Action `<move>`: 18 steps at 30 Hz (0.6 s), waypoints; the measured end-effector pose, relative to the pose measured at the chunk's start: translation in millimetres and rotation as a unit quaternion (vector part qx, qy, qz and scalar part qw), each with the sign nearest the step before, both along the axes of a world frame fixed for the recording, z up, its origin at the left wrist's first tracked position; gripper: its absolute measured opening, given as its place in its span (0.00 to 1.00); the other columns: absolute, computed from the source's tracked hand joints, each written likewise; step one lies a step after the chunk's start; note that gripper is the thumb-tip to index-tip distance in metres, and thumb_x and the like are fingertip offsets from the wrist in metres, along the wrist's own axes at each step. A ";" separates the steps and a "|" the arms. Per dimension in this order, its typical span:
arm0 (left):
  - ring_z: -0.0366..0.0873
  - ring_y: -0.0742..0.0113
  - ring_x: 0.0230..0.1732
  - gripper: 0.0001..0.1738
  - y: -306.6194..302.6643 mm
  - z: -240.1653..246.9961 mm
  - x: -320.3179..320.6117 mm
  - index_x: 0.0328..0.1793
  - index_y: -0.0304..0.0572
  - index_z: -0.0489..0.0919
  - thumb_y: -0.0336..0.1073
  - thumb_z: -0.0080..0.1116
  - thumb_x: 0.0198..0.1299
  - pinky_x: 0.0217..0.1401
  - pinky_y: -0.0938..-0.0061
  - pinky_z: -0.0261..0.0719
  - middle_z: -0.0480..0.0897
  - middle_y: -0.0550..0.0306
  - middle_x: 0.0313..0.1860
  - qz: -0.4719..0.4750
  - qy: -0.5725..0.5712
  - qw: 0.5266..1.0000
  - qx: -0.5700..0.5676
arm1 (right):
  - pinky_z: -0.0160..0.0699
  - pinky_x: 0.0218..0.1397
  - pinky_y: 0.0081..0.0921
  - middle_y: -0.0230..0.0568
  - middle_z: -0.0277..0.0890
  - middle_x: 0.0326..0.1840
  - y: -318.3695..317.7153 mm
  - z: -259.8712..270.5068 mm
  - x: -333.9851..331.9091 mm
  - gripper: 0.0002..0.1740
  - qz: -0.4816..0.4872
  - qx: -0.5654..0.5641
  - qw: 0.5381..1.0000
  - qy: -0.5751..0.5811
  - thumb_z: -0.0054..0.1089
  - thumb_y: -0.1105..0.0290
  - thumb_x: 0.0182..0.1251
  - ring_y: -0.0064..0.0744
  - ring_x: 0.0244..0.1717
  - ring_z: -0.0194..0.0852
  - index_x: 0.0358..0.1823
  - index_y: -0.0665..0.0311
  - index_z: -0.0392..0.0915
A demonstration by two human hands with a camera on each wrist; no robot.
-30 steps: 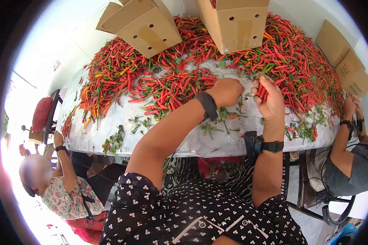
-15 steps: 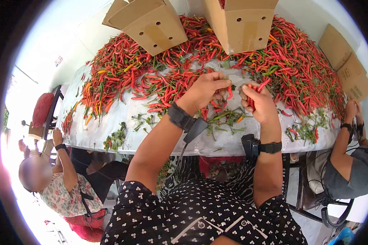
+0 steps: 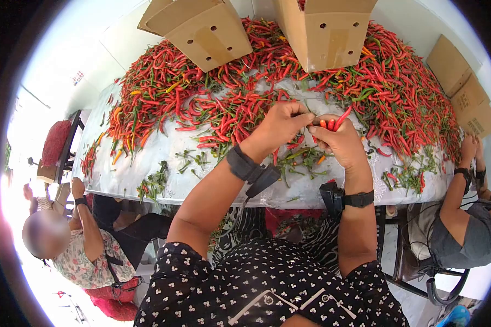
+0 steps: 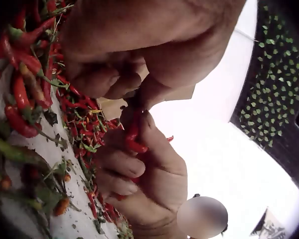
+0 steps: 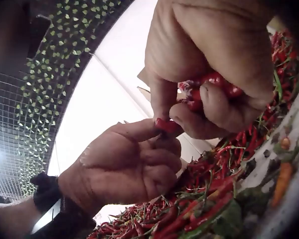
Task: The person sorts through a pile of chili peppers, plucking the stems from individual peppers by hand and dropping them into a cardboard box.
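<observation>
In the head view my right hand (image 3: 345,146) holds several red chillies (image 3: 333,124) in its curled fingers, one tip sticking up past the thumb. My left hand (image 3: 278,129) meets it above the table, fingertips at fingertips. The right wrist view shows a red chilli (image 5: 165,124) between the two hands, its end pinched by the left thumb and forefinger. More chillies (image 5: 212,84) lie in the right palm, partly hidden by the fingers. From the left wrist view, a chilli (image 4: 134,142) shows at the right thumb. Green stems (image 3: 305,161) lie on the table below the hands.
A big heap of red chillies (image 3: 403,82) covers the back of the white-covered table (image 3: 245,193). Two cardboard boxes (image 3: 207,41) stand in the heap; folded cardboard (image 3: 466,87) leans at right. Other people sit at left (image 3: 95,250) and right (image 3: 469,229).
The left hand has turned and drawn back from the table, then moved right to meet the right hand. The right hand, holding chillies throughout, has come lower and slightly left.
</observation>
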State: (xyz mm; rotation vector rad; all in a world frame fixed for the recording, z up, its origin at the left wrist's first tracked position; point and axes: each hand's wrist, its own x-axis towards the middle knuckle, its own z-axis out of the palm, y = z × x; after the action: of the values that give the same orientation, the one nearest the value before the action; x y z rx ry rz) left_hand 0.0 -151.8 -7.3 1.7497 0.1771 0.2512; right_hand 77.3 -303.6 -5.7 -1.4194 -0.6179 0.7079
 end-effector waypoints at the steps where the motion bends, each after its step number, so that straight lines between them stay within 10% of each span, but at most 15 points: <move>1: 0.66 0.82 0.21 0.12 1.1 -0.7 -0.1 0.39 0.35 0.77 0.39 0.54 0.60 0.21 0.84 0.65 0.74 0.66 0.22 -0.015 0.025 0.999 -0.025 | 0.52 0.17 0.13 0.24 0.66 0.18 0.0 -0.3 0.1 0.06 0.000 0.000 1.000 0.000 0.63 0.73 0.53 0.12 0.16 0.57 0.31 0.67 0.77; 11: 0.56 0.84 0.18 0.10 6.7 -0.8 -6.8 0.37 0.39 0.74 0.39 0.52 0.63 0.21 0.86 0.60 0.66 0.71 0.21 -0.107 0.036 0.943 -0.312 | 0.54 0.17 0.14 0.25 0.66 0.18 -1.9 2.3 -1.2 0.06 0.005 0.016 1.000 -0.005 0.60 0.72 0.56 0.12 0.15 0.58 0.32 0.66 0.76; 14: 0.62 0.81 0.21 0.10 8.8 3.8 -10.5 0.35 0.38 0.75 0.38 0.52 0.62 0.25 0.84 0.65 0.70 0.70 0.23 -0.051 0.060 0.968 -0.239 | 0.53 0.16 0.14 0.26 0.66 0.18 -7.0 -1.5 8.8 0.07 -0.018 0.053 0.997 0.044 0.58 0.68 0.58 0.13 0.15 0.59 0.30 0.65 0.75; 16: 0.72 0.73 0.25 0.10 12.2 -3.1 -9.3 0.33 0.36 0.76 0.37 0.56 0.56 0.30 0.77 0.71 0.77 0.63 0.25 -0.066 0.020 0.991 0.117 | 0.52 0.15 0.14 0.28 0.67 0.19 -7.1 -8.3 16.1 0.08 -0.041 0.130 0.985 0.102 0.55 0.65 0.59 0.17 0.15 0.61 0.30 0.63 0.73; 18: 0.75 0.66 0.29 0.11 14.0 -7.0 -6.1 0.32 0.35 0.77 0.37 0.57 0.53 0.34 0.72 0.73 0.79 0.57 0.27 -0.085 0.006 0.973 0.216 | 0.53 0.15 0.14 0.30 0.69 0.21 -8.2 -10.0 19.6 0.08 -0.039 0.160 0.976 0.144 0.53 0.65 0.59 0.19 0.15 0.62 0.31 0.62 0.73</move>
State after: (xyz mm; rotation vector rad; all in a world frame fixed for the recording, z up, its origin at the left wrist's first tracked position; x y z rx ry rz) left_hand -6.0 -137.8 -14.3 2.1849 -0.0237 0.1602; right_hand 96.9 -311.8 -15.7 -1.0149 -0.4235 0.7014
